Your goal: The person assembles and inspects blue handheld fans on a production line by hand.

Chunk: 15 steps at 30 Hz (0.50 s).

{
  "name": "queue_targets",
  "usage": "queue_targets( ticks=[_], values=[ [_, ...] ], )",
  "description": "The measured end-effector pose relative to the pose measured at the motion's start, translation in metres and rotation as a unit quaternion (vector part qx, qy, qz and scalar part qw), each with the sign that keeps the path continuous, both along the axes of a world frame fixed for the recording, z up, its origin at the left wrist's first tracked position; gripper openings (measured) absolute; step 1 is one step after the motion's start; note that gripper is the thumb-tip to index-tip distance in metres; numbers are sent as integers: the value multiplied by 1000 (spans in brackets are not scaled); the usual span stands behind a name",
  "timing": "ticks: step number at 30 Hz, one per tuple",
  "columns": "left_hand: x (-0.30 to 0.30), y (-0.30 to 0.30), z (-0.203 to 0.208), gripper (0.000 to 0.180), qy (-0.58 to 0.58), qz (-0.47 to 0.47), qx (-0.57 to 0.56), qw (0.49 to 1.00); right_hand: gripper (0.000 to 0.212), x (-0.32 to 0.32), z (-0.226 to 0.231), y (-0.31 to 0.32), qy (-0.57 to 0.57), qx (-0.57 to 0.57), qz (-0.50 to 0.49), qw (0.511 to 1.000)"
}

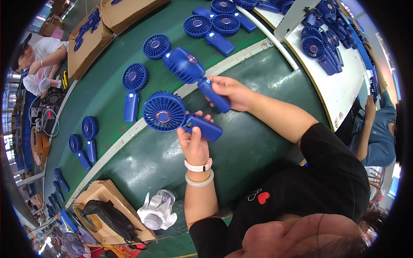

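My left hand point(195, 144) is wrapped round the handle of a blue handheld fan point(164, 112), its round grille facing up with an orange ring at the centre. Beside it, my right hand point(232, 92) grips the handle of a second blue handheld fan point(186, 65), whose head is tilted and smeared by motion. Both fans are held above the green work surface point(241, 142), near the pale rail. Just past them, a similar fan point(135, 77) lies on the green belt point(107, 107), and another fan head point(156, 46) shows behind the right-hand fan.
More blue fans point(211, 26) lie along the belt. A white table point(318, 90) at right carries a fan pile; a metal bracket point(297, 19) stands beside it. Cardboard boxes point(90, 47), a plastic-wrapped bottle point(157, 210) and a black bag point(109, 217) lie around. Co-workers are at left and right.
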<state>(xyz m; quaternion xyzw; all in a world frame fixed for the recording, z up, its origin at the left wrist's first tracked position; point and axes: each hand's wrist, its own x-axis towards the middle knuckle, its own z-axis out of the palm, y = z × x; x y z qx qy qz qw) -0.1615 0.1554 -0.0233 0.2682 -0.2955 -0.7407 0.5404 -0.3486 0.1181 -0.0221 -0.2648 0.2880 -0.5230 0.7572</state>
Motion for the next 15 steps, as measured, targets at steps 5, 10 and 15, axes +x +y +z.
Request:
queue_targets(
  ticks=[5, 10, 15],
  values=[
    [-1, 6, 10, 63, 18, 11, 22, 1000, 46, 8, 1, 2, 49, -16, -35, 998],
    [1, 3, 3, 54, -75, 27, -8, 997, 45, 9, -4, 2, 102, -62, -55, 991],
    [0, 3, -6, 37, -32, 35, -56, 997, 45, 12, -10, 2, 91, -91, -41, 991]
  ],
)
